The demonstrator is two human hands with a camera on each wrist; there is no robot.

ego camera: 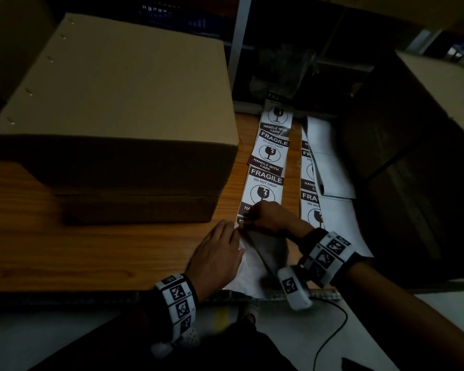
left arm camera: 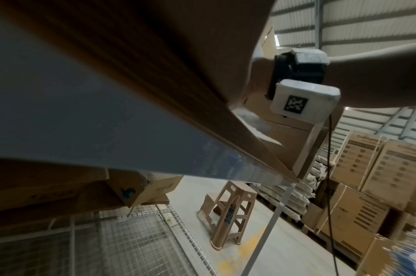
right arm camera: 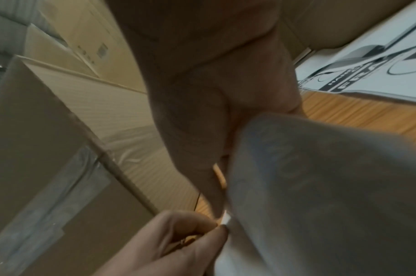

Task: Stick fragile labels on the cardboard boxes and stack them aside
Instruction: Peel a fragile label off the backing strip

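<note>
Pinched by the right hand [ego camera: 272, 216] is a corner of one fragile label [ego camera: 271, 250], lifted grey side up at the near end of the strip [ego camera: 264, 180]. Its backing paper [ego camera: 248, 266] is pinched by the left hand [ego camera: 216, 253]. Peeling seems to be under way. Next, the label must be pulled free and pressed onto the cardboard box [ego camera: 113, 103] just left on the table [ego camera: 65, 250]. A second strip [ego camera: 310, 183] and another box [ego camera: 439, 103] are seen at the right; nothing is in the way.

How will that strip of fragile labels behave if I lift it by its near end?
Probably floppy: the label strip lies kinked on the table, and its near end curls between the left hand and right hand. Likely very light, so the rest may drag along.
</note>
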